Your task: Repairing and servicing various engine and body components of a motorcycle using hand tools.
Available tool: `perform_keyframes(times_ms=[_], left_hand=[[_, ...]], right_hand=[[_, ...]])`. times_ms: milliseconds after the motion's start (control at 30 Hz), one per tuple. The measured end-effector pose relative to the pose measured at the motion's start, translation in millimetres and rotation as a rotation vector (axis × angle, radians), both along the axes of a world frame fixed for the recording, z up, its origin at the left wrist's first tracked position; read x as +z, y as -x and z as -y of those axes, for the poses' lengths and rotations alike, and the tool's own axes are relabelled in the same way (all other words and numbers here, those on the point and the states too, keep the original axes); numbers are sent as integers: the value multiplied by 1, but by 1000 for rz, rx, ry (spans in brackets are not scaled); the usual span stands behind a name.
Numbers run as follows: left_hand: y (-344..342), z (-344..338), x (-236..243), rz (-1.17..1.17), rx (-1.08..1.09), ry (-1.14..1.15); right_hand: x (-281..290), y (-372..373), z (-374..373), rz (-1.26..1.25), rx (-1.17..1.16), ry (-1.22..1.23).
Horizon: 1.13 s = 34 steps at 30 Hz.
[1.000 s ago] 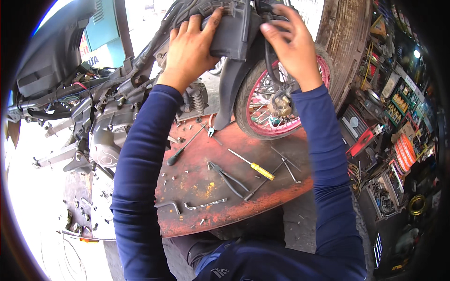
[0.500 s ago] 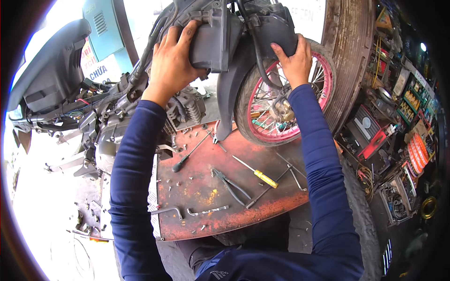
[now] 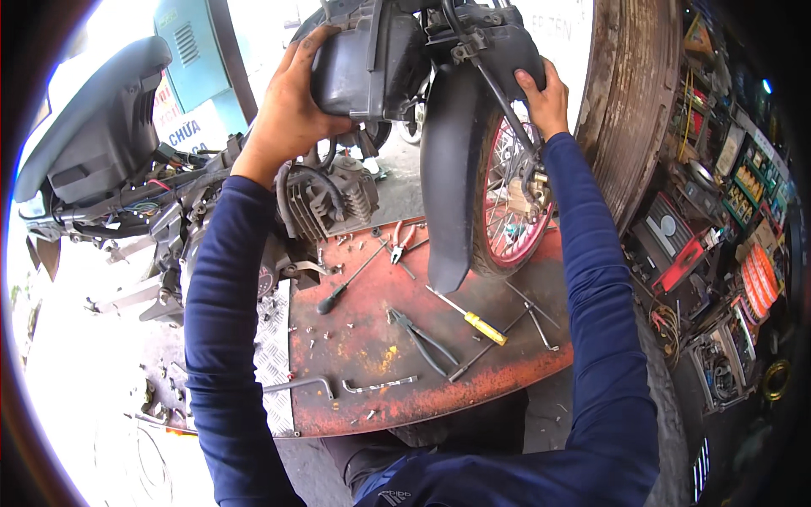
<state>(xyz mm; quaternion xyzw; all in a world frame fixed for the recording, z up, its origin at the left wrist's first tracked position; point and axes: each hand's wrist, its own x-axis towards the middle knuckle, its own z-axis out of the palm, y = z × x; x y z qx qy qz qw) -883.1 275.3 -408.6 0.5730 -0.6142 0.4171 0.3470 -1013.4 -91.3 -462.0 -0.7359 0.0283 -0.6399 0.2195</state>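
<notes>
My left hand wraps around the left side of a black plastic box at the front of a partly stripped motorbike, thumb beneath it and fingers over the top. On the other side, my right hand grips a rounded black plastic housing, its thumb on the near face. The far fingers are partly hidden. Below the hands hang the black front mudguard and the spoked wheel with its red rim, turned at an angle. A finned engine cylinder shows under my left wrist.
A worn red metal platform holds a yellow-handled screwdriver, pliers, red-handled pliers, a dark-handled screwdriver, wrenches and several loose screws. The raised seat stands left. A toolbox and parts shelves line the right.
The front wheel and mudguard have swung round, so the mudguard's broad face shows and its tail sits further right. The black box in my left hand has shifted slightly left.
</notes>
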Motion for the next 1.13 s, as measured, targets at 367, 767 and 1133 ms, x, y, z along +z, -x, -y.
perform_keyframes(times_ms=[367,767,1133], left_hand=[[12,-2,12,105,-33,-36],[56,-59,23,73,-43,-61],[90,-59,-37,-112,-247,237]], right_hand=[[3,-13,23,4,88,39],[3,-13,25,-61,112,35],[30,5,37,-213,89,-57]])
